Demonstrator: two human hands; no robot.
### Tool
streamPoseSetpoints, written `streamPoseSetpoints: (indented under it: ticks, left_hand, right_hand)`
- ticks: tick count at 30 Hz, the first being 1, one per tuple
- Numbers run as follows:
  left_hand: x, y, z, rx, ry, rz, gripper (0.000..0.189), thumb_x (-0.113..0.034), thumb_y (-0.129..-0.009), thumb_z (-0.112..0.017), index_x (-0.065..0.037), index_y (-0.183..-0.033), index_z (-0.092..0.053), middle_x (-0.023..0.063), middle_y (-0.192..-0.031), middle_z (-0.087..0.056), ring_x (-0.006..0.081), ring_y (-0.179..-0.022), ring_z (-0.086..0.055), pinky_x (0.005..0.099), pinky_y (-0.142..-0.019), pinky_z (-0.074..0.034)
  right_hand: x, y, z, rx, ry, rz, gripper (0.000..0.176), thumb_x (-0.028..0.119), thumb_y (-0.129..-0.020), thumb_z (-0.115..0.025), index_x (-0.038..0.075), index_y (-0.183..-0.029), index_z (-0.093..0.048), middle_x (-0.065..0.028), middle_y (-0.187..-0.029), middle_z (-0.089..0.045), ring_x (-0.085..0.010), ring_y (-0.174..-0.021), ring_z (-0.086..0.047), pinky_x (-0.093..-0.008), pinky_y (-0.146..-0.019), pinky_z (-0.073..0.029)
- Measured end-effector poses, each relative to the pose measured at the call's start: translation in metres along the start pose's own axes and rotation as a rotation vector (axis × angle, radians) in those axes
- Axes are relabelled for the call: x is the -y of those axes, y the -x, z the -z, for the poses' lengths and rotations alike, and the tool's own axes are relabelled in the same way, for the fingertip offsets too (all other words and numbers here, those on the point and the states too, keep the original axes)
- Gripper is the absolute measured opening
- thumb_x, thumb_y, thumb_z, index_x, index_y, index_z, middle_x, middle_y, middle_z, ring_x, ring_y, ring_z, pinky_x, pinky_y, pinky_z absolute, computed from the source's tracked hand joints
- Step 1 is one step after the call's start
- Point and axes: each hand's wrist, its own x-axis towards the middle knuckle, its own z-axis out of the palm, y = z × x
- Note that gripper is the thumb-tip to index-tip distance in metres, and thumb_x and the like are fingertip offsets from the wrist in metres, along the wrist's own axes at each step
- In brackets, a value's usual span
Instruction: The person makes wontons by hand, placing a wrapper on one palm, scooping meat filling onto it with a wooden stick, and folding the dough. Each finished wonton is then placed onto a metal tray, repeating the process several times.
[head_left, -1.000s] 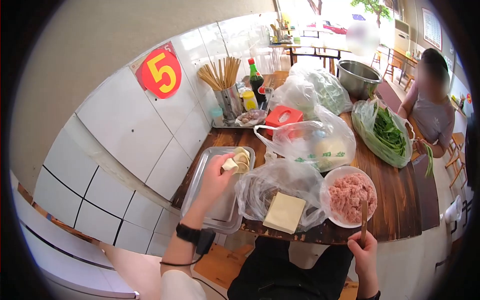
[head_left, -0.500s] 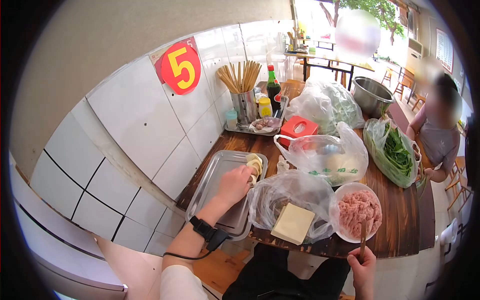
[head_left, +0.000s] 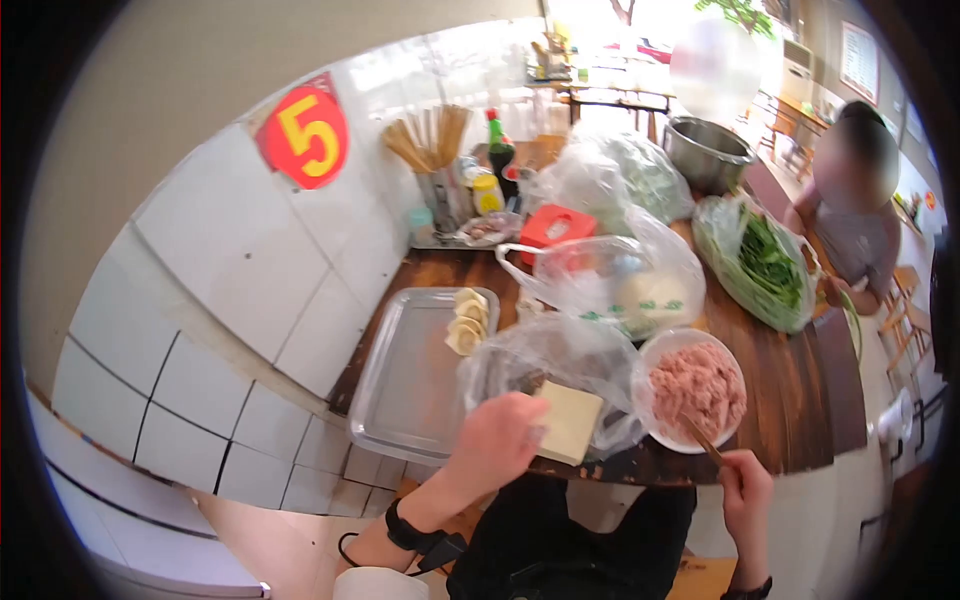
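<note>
My left hand (head_left: 505, 435) is at the left edge of a stack of square wrappers (head_left: 570, 422) on a clear plastic bag; its fingers are curled, and what they hold, if anything, is too blurred to tell. My right hand (head_left: 745, 485) grips a wooden stick (head_left: 704, 440), whose far end rests in the minced meat (head_left: 696, 385). The meat fills a white bowl (head_left: 651, 425) at the table's front edge. Several folded dumplings (head_left: 467, 322) lie in a row along the right side of a metal tray (head_left: 398, 440).
Behind stand a red box (head_left: 556, 226), bagged food (head_left: 655, 290), a chopstick holder (head_left: 443, 195), a sauce bottle (head_left: 502, 150) and a metal pot (head_left: 708, 155). Bagged greens (head_left: 765, 262) lie at the right, near a seated person (head_left: 855, 235). A tiled wall borders the left.
My left hand has left the dumplings on the tray and come to the wrapper stack. My right hand still holds the stick, now tilted more to the left. The camera view has shifted.
</note>
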Motion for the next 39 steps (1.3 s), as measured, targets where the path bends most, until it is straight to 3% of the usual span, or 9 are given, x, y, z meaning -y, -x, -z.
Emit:
streamPoseSetpoints:
  ticks: [2, 6, 20, 22, 24, 26, 27, 33, 39]
  left_hand:
    - [-0.02, 0.003, -0.023, 0.436, -0.071, -0.122, 0.041, -0.011, -0.076, -0.074, -0.006, -0.113, -0.056, 0.013, -0.099, -0.058, 0.0326, -0.092, -0.059, 0.0437, -0.082, -0.047]
    - [-0.001, -0.005, -0.04, 0.691, 0.054, -0.003, 0.024, -0.015, -0.076, -0.075, -0.006, -0.092, -0.06, 0.0133, -0.089, -0.06, 0.0339, -0.088, -0.059, 0.0433, -0.076, -0.047]
    - [-0.003, -0.038, -0.035, 0.861, 0.124, 0.385, 0.01, -0.014, -0.083, -0.067, -0.004, -0.083, -0.067, 0.0094, -0.081, -0.064, 0.0216, -0.076, -0.063, 0.0342, -0.068, -0.048]
    - [0.011, -0.036, -0.038, 0.645, 0.311, 0.491, 0.013, -0.014, -0.084, -0.066, -0.001, -0.081, -0.066, 0.0089, -0.088, -0.066, 0.0161, -0.082, -0.063, 0.0336, -0.07, -0.048]
    - [0.025, -0.033, -0.04, 0.596, 0.353, 0.502, 0.014, -0.012, -0.088, -0.062, 0.001, -0.086, -0.066, 0.0088, -0.103, -0.067, 0.0143, -0.091, -0.062, 0.0324, -0.076, -0.049]
    - [0.019, -0.039, -0.037, 0.211, 1.141, 0.968, 0.014, -0.009, -0.09, -0.057, 0.001, -0.098, -0.063, 0.0102, -0.116, -0.066, 0.0175, -0.098, -0.063, 0.0343, -0.085, -0.051]
    - [0.014, -0.043, -0.027, 0.227, 1.328, 1.081, 0.028, -0.012, -0.095, -0.049, 0.001, -0.118, -0.057, 0.0128, -0.127, -0.062, 0.0241, -0.11, -0.063, 0.0373, -0.096, -0.051]
    - [-0.032, -0.005, -0.03, 0.198, 1.946, 1.37, 0.045, -0.025, -0.1, -0.037, 0.001, -0.136, -0.048, 0.0173, -0.135, -0.057, 0.033, -0.128, -0.052, 0.05, -0.109, -0.04]
    - [-0.089, 0.047, -0.09, 0.534, 1.777, 1.493, 0.044, -0.025, -0.102, -0.046, 0.0, -0.139, -0.044, 0.0148, -0.14, -0.053, 0.03, -0.128, -0.052, 0.0486, -0.111, -0.039]
  right_hand:
    - [0.022, -0.009, 0.006, -0.036, 0.185, 0.168, 0.008, -0.003, -0.085, -0.064, 0.001, -0.092, -0.066, -0.0124, -0.078, -0.061, -0.0227, -0.067, -0.061, -0.031, -0.06, -0.047]
    - [0.016, -0.02, 0.014, -0.092, 0.641, 0.36, 0.02, 0.005, -0.075, -0.062, 0.014, -0.092, -0.068, -0.0038, -0.08, -0.062, -0.0281, -0.065, -0.064, -0.0387, -0.055, -0.05]
    - [0.027, -0.009, 0.018, 0.081, 0.769, 0.389, 0.01, 0.004, -0.072, -0.061, 0.01, -0.074, -0.054, -0.0047, -0.072, -0.053, -0.024, -0.057, -0.06, -0.0368, -0.048, -0.044]
    - [0.024, -0.01, 0.018, 0.038, 0.732, 0.396, 0.01, 0.004, -0.071, -0.061, 0.01, -0.075, -0.054, -0.0044, -0.071, -0.052, -0.0242, -0.057, -0.06, -0.0366, -0.048, -0.045]
    - [0.025, -0.013, 0.021, -0.091, 0.685, 0.378, 0.01, 0.003, -0.07, -0.061, 0.011, -0.075, -0.055, -0.0045, -0.071, -0.052, -0.0248, -0.057, -0.06, -0.037, -0.048, -0.045]
    - [0.028, -0.011, 0.023, -0.034, 0.726, 0.363, 0.011, 0.002, -0.071, -0.061, 0.01, -0.075, -0.055, -0.0047, -0.071, -0.052, -0.0252, -0.058, -0.06, -0.0373, -0.048, -0.045]
    - [0.028, -0.01, 0.023, 0.017, 0.722, 0.359, 0.011, 0.002, -0.072, -0.062, 0.01, -0.075, -0.055, -0.0048, -0.071, -0.052, -0.0255, -0.058, -0.06, -0.0376, -0.048, -0.045]
    - [0.028, -0.014, 0.027, 0.027, 0.694, 0.317, 0.01, 0.003, -0.075, -0.062, 0.011, -0.076, -0.057, -0.0046, -0.071, -0.053, -0.0275, -0.058, -0.06, -0.0387, -0.048, -0.045]
    - [0.026, -0.023, 0.021, 0.041, 0.631, 0.339, 0.009, 0.004, -0.076, -0.062, 0.012, -0.079, -0.059, -0.0042, -0.072, -0.055, -0.0269, -0.06, -0.062, -0.0382, -0.049, -0.046]
